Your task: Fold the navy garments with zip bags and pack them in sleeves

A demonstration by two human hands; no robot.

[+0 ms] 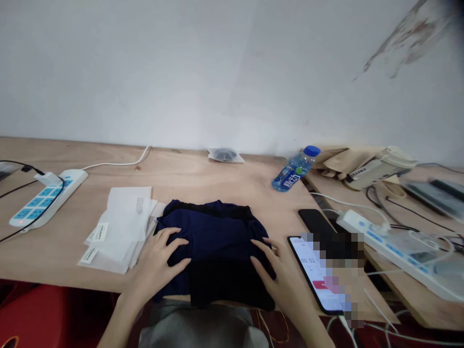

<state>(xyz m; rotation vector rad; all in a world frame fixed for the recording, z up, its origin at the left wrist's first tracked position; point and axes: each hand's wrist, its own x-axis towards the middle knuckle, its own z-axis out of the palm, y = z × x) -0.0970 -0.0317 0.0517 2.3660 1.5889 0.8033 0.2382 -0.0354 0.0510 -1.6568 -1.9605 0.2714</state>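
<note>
This is looking like a makeshift workroom: a plywood bench is carrying power strips, a smartphone and papers — a stained white wall is standing behind.

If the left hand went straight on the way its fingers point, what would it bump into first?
The folded navy cloth. The left hand already seems to be resting on it, with the fingertips on top, so the cloth comes first. It's hard to tell exactly how much of the hand is touching.

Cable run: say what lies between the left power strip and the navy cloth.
In the head view, white labelled sheets lie between the power strip and the navy cloth.
</note>
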